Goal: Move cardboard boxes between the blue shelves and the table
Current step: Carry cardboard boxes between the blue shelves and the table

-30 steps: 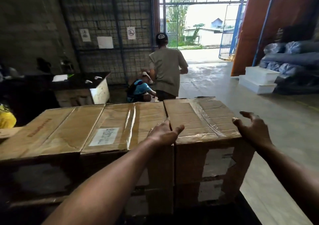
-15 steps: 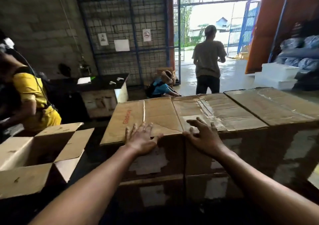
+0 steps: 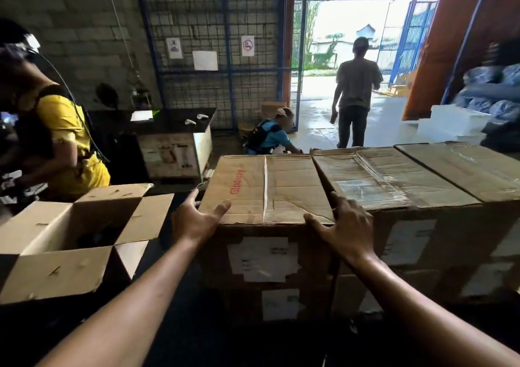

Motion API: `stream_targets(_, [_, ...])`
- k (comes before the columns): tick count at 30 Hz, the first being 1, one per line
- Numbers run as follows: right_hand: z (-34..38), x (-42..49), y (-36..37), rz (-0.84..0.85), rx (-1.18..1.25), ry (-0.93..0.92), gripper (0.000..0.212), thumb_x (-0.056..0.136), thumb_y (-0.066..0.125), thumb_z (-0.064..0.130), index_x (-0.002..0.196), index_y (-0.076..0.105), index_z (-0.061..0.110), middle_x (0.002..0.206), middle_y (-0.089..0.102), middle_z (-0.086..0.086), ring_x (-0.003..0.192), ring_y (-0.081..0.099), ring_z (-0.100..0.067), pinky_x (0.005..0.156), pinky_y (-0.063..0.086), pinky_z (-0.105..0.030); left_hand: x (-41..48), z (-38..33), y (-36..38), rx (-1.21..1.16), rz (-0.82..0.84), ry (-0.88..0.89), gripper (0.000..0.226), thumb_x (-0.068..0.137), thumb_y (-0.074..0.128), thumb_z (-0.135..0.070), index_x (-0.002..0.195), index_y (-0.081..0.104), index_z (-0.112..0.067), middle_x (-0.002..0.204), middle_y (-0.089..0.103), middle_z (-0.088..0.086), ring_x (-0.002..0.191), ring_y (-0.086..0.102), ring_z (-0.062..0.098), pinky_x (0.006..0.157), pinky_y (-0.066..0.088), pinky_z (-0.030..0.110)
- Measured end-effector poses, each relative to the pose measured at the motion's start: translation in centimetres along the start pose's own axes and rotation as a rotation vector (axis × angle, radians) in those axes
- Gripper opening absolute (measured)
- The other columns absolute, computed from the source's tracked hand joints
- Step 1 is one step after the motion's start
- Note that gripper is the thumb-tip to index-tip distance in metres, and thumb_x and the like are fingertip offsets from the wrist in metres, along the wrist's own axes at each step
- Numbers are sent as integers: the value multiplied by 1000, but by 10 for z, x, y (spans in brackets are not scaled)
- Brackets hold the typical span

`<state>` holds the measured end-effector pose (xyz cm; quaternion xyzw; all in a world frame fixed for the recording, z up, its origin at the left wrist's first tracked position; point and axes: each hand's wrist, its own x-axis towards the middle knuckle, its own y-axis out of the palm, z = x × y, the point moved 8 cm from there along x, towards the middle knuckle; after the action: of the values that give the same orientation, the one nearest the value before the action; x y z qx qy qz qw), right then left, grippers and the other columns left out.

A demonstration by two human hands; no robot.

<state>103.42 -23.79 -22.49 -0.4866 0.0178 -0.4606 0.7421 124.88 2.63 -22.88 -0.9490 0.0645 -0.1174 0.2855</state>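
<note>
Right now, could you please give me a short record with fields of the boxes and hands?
Target box: closed cardboard box with red print, leftmost of the row
Left hand: on its near left top corner, thumb on the lid, fingers down the left side
Right hand: on its near right top corner, fingers at the seam with the taped box
Open box: to the left, flaps open, apart from the row
Bystander: person in yellow shirt, far left
</note>
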Motion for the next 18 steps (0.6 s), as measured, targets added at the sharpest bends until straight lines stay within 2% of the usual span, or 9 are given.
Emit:
stream_targets(3, [-2, -4, 18, 126, 85, 107, 102, 68, 73, 71, 147, 45, 13, 136, 51, -15, 127, 50, -32, 108, 37, -44, -2, 23, -2, -166, 104, -35, 86, 77, 82, -52, 147, 51, -12, 137, 63, 13, 117, 61, 25, 94, 44, 30])
stream_targets(5, [-5, -11, 35, 198, 325, 183, 108, 63, 80, 67, 149, 42, 14, 131, 46, -11, 121, 51, -24, 105, 38, -31, -4, 32, 2, -283, 207, -61, 86, 79, 82, -47, 150, 46, -14, 140, 60, 11, 112, 57, 18, 95, 42, 30])
stream_targets(7, [-10, -15, 43, 223, 513, 222, 111, 56, 87, 62, 148, 44, 17, 129, 45, -6, 108, 52, -12, 98, 40, -20, -7, 32, 8, -387, 314, -82, 82, 87, 75, -38, 156, 35, -18, 147, 52, 6, 118, 52, 14, 99, 39, 28])
stream_targets(8, [-13, -15, 45, 241, 580, 230, 117, 49, 89, 63, 148, 43, 19, 132, 46, -4, 108, 54, -10, 97, 43, -20, -9, 31, 11, -430, 365, -87, 81, 90, 72, -33, 158, 31, -20, 148, 50, 4, 122, 51, 14, 103, 37, 28])
stream_targets(11, [-15, -19, 48, 324, 696, 215, 135, 36, 91, 67, 152, 35, 27, 139, 55, 1, 117, 60, -14, 105, 49, -36, -17, 33, 13, -480, 436, -92, 83, 92, 70, -23, 160, 22, -24, 145, 52, 2, 128, 52, 18, 112, 36, 31])
stream_targets(14, [-4, -21, 41, 329, 730, 168, 133, 39, 92, 62, 153, 33, 28, 136, 59, 1, 116, 62, -14, 105, 49, -39, -23, 37, 4, -497, 425, -80, 85, 91, 71, -18, 160, 23, -25, 138, 54, -2, 117, 57, 14, 99, 41, 21])
stream_targets(16, [14, -17, 29, 316, 741, 104, 128, 45, 94, 57, 153, 33, 26, 131, 60, 6, 109, 62, -4, 101, 48, -27, -23, 32, -13, -486, 397, -51, 90, 85, 76, -24, 159, 26, -28, 130, 56, -10, 103, 59, 0, 83, 45, 8])
stream_targets(17, [26, -13, 18, 311, 752, 61, 121, 49, 94, 53, 151, 36, 26, 126, 61, 10, 104, 62, 1, 97, 48, -21, -23, 26, -25, -487, 387, -31, 98, 78, 82, -32, 159, 27, -30, 128, 56, -12, 102, 58, -3, 81, 46, 7])
stream_targets(18, [39, -9, 6, 301, 772, 14, 109, 53, 94, 50, 146, 43, 29, 122, 63, 14, 100, 64, 3, 92, 49, -17, -22, 18, -38, -510, 378, -16, 110, 67, 88, -39, 158, 28, -32, 132, 57, -11, 107, 60, 1, 90, 49, 13])
